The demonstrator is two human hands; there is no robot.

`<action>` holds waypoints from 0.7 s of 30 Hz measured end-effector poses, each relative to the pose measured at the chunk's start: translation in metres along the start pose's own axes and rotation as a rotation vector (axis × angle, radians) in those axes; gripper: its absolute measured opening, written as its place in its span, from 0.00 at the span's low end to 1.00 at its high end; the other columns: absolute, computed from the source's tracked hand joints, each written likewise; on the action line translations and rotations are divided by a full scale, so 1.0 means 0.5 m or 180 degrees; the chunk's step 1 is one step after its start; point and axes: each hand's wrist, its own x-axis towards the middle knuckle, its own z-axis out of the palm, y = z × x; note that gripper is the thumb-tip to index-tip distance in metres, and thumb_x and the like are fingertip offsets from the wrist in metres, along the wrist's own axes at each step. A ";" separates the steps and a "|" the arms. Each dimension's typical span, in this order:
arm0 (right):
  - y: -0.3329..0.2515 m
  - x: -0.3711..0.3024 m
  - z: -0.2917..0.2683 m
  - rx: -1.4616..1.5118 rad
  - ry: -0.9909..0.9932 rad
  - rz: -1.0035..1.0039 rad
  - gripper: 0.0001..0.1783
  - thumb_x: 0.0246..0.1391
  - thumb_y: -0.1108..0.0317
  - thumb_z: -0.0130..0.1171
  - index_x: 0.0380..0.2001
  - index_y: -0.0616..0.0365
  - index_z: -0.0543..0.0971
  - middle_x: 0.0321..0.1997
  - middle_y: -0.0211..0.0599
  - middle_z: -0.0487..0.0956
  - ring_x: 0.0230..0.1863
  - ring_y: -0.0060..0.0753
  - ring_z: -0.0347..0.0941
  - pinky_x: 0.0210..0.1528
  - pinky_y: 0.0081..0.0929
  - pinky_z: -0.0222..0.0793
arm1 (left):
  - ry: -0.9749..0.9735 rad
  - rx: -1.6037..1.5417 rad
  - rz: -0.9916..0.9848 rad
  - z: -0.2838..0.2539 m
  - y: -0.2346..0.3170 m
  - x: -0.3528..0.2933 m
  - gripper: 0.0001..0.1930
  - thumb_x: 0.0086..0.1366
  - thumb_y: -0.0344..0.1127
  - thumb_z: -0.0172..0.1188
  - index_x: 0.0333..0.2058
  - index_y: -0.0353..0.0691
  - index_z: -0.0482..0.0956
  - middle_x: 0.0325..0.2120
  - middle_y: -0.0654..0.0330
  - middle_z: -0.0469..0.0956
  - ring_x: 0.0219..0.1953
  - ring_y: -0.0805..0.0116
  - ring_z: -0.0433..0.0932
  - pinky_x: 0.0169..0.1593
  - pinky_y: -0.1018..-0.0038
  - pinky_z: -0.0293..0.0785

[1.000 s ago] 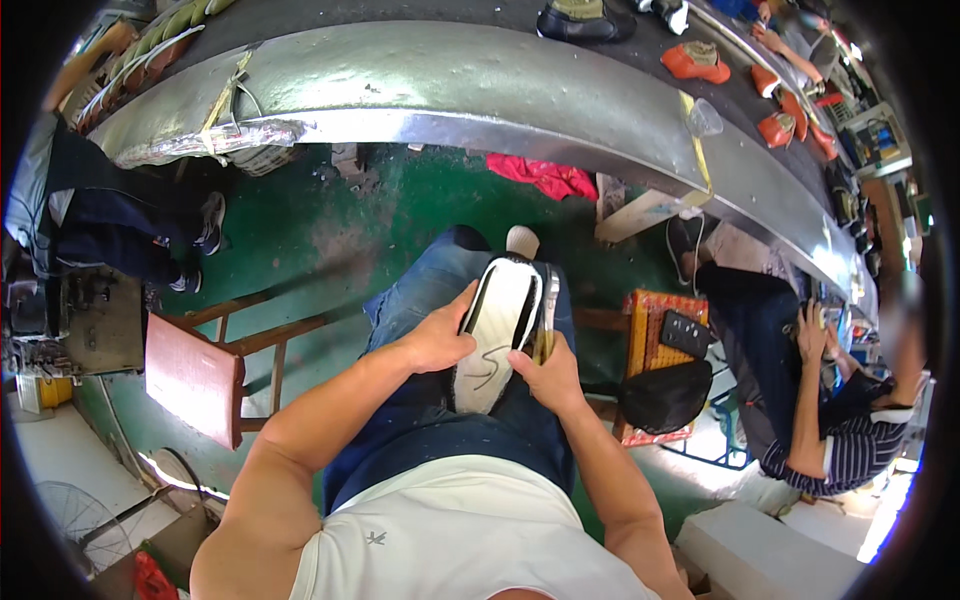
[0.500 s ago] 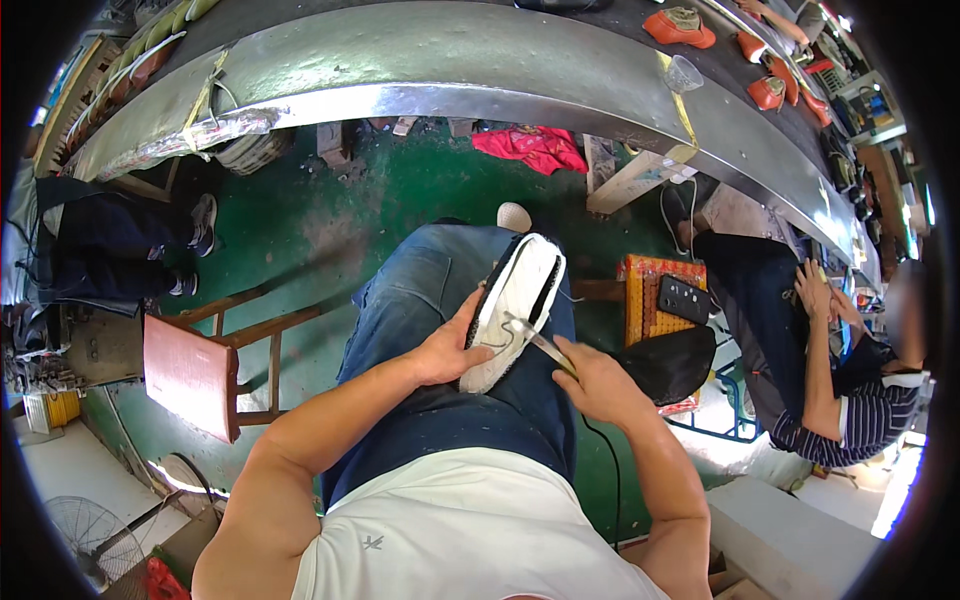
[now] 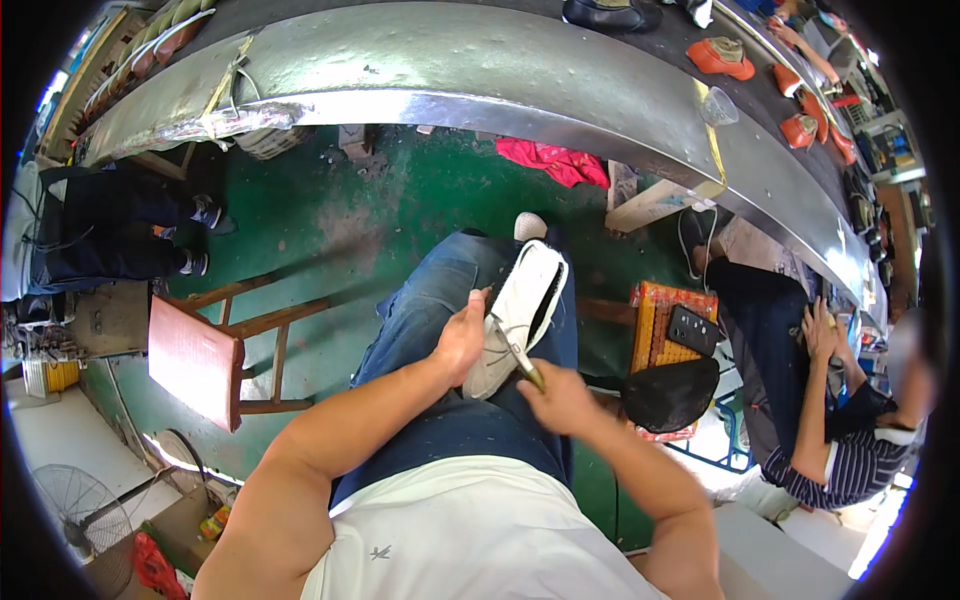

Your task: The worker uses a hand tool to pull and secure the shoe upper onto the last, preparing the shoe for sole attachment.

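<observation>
At twelve o'clock the view is crossed by a long bench with a metal front, which is bent by the lens down toward three o'clock. At three o'clock a co-worker in a striped top is seated. At nine o'clock a wooden stool with a pinkish seat is seen. Near the middle, the blue jeans of the wearer are spread as a lap. A woven seat is placed at three o'clock from this lap, and a black bag is laid on its lower part. Under the bench, at one o'clock, a red cloth is dropped on the floor. The white shoe is held above the lap, tilted, with its ends turned to one and seven o'clock. By the left hand its left side is gripped. By the right hand, at five o'clock from the shoe, a slim metal tool is grasped at the handle; its tip is pointed toward eleven o'clock, over the shoe. Whether the shoe is touched by the tip cannot be told.
</observation>
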 end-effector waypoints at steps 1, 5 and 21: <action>-0.004 -0.006 0.036 0.0141 0.0225 -0.0070 0.18 0.61 0.59 0.59 0.47 0.62 0.76 0.37 0.57 0.81 0.43 0.62 0.78 0.47 0.51 0.72 | 0.0125 0.0581 0.0338 -0.011 -0.014 0.025 0.33 0.80 0.57 0.32 0.68 0.36 0.65 0.65 0.48 0.69 0.67 0.56 0.68 0.68 0.67 0.62; -0.014 0.002 -0.040 -0.0111 -0.0079 -0.0255 0.23 0.61 0.62 0.59 0.54 0.65 0.72 0.44 0.58 0.80 0.48 0.60 0.77 0.52 0.49 0.72 | 0.0554 0.1826 0.1150 -0.015 0.003 0.026 0.28 0.80 0.48 0.34 0.58 0.33 0.76 0.48 0.37 0.80 0.55 0.39 0.77 0.59 0.58 0.71; 0.011 0.059 -0.191 0.0837 -0.1075 0.1062 0.14 0.66 0.61 0.55 0.42 0.63 0.74 0.34 0.57 0.80 0.35 0.63 0.78 0.42 0.45 0.75 | -0.0601 0.4094 0.1409 -0.011 0.104 -0.014 0.31 0.75 0.42 0.49 0.73 0.56 0.52 0.69 0.34 0.55 0.43 0.34 0.81 0.49 0.52 0.80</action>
